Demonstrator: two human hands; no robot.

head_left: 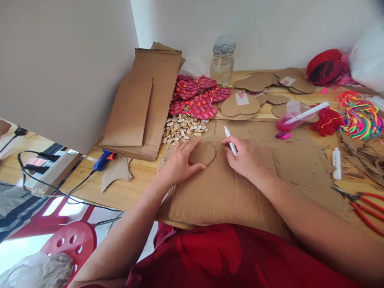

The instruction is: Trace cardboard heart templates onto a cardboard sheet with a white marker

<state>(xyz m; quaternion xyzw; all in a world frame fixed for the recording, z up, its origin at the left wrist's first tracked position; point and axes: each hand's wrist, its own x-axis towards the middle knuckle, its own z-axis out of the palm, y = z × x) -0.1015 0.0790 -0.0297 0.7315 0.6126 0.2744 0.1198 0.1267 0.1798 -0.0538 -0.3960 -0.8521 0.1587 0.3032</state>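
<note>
My left hand (181, 162) lies with thumb and fingers spread, pressing a rounded cardboard cutout (205, 154) onto a large cardboard sheet (216, 192). Part of the cutout is hidden beneath that hand. To its right, my right hand (241, 156) grips a white marker pen (230, 140) between thumb and fingers. One end of the pen points up and away; its lower end is partly covered by the fingers. A small gap separates the right hand from the cutout's edge.
Peanut shells (184, 128) and red decorated pieces (201, 98) lie beyond my left hand, beside stacked cardboard (162, 92). A water bottle (222, 62) stands behind. Cardboard cutouts (240, 105), a pink cup (289, 120), coloured cords (360, 116) and red-handled scissors (364, 200) sit rightward. A glue gun (102, 160) lies left.
</note>
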